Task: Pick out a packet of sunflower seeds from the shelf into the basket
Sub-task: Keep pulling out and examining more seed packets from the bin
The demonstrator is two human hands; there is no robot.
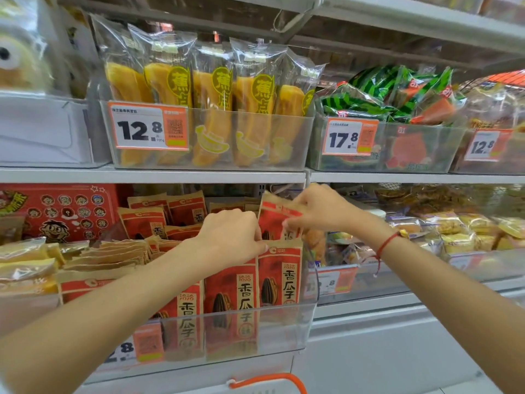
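1. Both forearms reach forward from the lower corners of the view and converge over the clear bin (284, 328) on the lower shelf (153, 175), which holds rows of red-and-brown seed packets (279, 277).
2. The right hand (318, 209) is above the bin's right rear part, wrist bent slightly down and a red string bracelet (384, 245) on the wrist. Its grip is clamped on the raised packet (274, 220): fingers curl over the top right edge, fingertips pressing on the front face.
3. The raised packet stands higher than its neighbours in the bin, tilted a little left, its lower part hidden behind the front packets.
4. The left hand (231, 237) is over the bin's middle, knuckles up. Its grip is together in a pinch at the raised packet's lower left edge, just above the top of a front packet.
5. An orange basket handle (270, 379) shows below the bin, at the bottom edge of the view.
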